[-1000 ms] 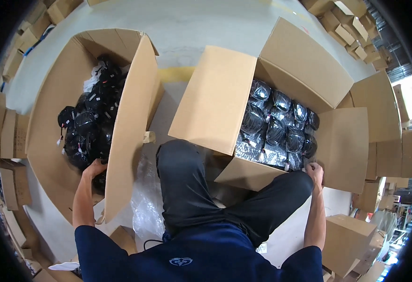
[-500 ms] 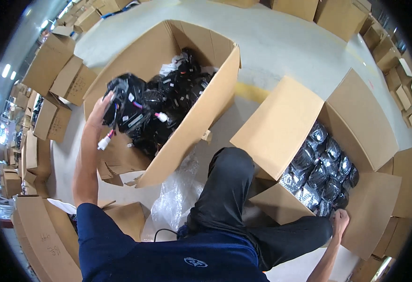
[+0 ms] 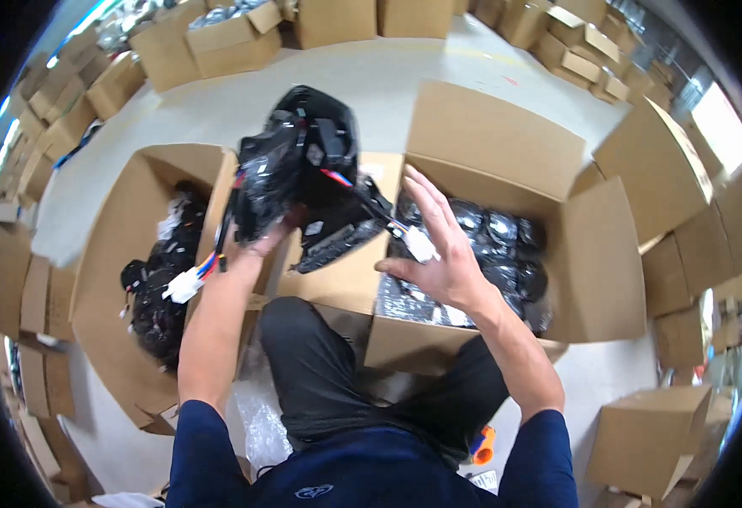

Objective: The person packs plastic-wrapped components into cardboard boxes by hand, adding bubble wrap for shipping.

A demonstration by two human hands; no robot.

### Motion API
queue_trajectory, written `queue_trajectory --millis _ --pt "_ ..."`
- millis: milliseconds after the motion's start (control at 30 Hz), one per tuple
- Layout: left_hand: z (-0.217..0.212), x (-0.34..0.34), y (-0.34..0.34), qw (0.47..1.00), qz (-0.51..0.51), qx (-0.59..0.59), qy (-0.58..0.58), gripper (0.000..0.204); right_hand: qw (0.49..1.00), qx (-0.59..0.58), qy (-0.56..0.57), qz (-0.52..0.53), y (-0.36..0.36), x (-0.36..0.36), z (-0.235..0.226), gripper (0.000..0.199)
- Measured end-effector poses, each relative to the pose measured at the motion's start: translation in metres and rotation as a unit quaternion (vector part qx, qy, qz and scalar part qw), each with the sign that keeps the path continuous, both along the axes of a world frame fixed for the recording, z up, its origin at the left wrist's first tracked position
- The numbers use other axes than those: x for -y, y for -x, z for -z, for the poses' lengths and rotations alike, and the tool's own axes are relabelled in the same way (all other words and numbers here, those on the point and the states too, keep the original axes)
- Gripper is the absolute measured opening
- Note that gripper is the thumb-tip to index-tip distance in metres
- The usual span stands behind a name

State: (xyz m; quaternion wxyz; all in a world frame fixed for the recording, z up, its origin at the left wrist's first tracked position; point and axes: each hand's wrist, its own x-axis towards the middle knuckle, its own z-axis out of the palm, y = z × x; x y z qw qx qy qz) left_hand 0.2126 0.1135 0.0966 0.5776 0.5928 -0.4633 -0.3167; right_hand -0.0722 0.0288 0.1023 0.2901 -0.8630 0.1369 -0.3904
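My left hand (image 3: 263, 241) grips a bundle of black wired parts (image 3: 324, 140) from below and lifts it in front of me. The parts are bulky black shells, partly covered in clear film. Coloured wires hang from them, ending in a white connector (image 3: 186, 284) on the left and another white connector (image 3: 419, 245) on the right. My right hand (image 3: 445, 250) is open, fingers spread, close to the right connector; whether it touches it I cannot tell. Below that hand, an open cardboard box (image 3: 595, 262) holds rows of film-wrapped black parts (image 3: 502, 229).
Another cardboard box (image 3: 104, 279) at the left holds a loose heap of black wired parts (image 3: 163, 296). Clear film (image 3: 261, 419) lies on the floor by my leg. An orange object (image 3: 484, 444) sits near my right knee. Stacked cartons (image 3: 337, 21) line the far side.
My left hand has carried the black wired parts from the left box toward the middle. My right hand has left the right box's near edge and risen, opening. The view has shifted right.
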Motion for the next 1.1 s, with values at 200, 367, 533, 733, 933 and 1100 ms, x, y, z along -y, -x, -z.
queue_trajectory --millis 200,367,533,733,933,1100 --pt "0.064 0.089 0.089 0.889 0.203 -0.402 0.085 0.053 0.994 -0.079 0.073 0.036 0.071 0.03 -0.005 0.07" --pt "0.095 0.111 0.095 0.96 0.238 -0.015 0.148 0.049 0.951 -0.172 0.254 0.025 0.113 0.037 -0.029 0.047" --pt "0.088 0.118 0.093 0.932 0.236 -0.27 -0.056 0.059 0.913 -0.352 0.197 0.065 0.137 0.044 -0.008 0.046" --pt "0.087 0.124 0.095 0.728 0.19 -0.658 0.033 0.034 0.775 -0.354 -0.517 0.083 0.11 0.081 0.134 0.049" --pt "0.107 0.117 0.068 0.701 0.288 -0.652 0.026 0.036 0.568 -0.255 -0.783 -0.015 0.084 0.075 0.222 0.05" --pt "0.077 0.109 0.076 0.748 0.197 -0.632 0.04 0.04 0.682 -0.296 -0.668 0.042 0.078 0.063 0.244 0.049"
